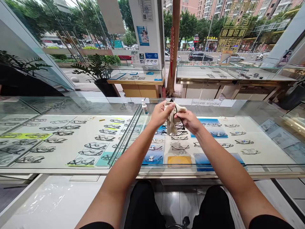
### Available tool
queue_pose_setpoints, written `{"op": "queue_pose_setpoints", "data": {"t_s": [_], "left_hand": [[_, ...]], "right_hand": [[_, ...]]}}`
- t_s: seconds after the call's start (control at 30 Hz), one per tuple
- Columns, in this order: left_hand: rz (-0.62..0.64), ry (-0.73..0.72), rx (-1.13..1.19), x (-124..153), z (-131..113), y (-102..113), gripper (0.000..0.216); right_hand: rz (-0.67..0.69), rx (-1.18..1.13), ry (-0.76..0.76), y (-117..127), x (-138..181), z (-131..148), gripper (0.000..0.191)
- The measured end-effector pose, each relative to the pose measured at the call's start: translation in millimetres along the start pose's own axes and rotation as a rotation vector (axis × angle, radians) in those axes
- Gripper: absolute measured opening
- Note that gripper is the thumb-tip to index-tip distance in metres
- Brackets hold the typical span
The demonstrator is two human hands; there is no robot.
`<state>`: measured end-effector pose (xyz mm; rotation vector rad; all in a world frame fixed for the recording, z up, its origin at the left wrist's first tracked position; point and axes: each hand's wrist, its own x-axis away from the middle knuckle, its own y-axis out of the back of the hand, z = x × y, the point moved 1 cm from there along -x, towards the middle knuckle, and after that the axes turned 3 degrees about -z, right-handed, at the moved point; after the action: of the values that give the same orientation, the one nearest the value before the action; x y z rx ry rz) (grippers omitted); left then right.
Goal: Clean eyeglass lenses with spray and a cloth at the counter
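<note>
Above glass counter [269,146], left hand [160,113] pinching cloth [172,123], right hand [191,121] gripping glasses [183,124] partly hidden by cloth

We stretch both bare forearms [133,152] forward. Our left hand [159,115] and right hand [191,122] nearly meet, their fingers [183,115] bent inward.

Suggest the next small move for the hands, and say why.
Probably a light rub of the cloth with the left hand, the right hand steadying the dark-framed glasses: the left hand grips the cloth against the glasses, and the right fingers are at the frame. The lenses are mostly hidden.
</note>
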<state>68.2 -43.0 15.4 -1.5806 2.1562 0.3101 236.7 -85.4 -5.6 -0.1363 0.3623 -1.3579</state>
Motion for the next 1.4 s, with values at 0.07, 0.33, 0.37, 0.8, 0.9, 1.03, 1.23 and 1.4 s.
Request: {"op": "queue_pose_setpoints", "data": {"t_s": [0.07,0.33,0.37,0.8,0.9,1.03,1.23,1.4], "left_hand": [[-0.014,-0.014,0.001,-1,-1,2,0.064],[0.232,0.135,0.154,-6,-5,15,0.057],[0.228,0.137,0.158,-6,-6,14,0.058],[0.007,0.065,0.116,1,0,-3,0.056],[-0.008,0.041,0.093,3,0,-5,0.058],[-0.07,0.008,0.068,-2,6,-2,0.065],[-0.175,0.008,0.14,-15,16,12,0.057],[-0.46,-0.097,-0.038,-20,8,34,0.048]], "right_hand": [[-0.008,0.006,0.008,0,0,1,0.039],[-0.102,0.046,0.064,5,-4,8,0.035],[-0.101,0.039,0.063,6,-4,8,0.036],[0.013,0.044,0.073,1,-4,-3,0.039],[0.013,0.066,0.083,0,-5,-5,0.04],[-0.012,0.106,0.134,2,-5,-3,0.04],[-0.057,0.019,0.129,7,-5,1,0.044],[-0.13,-0.012,0.226,18,-9,7,0.039]]}}
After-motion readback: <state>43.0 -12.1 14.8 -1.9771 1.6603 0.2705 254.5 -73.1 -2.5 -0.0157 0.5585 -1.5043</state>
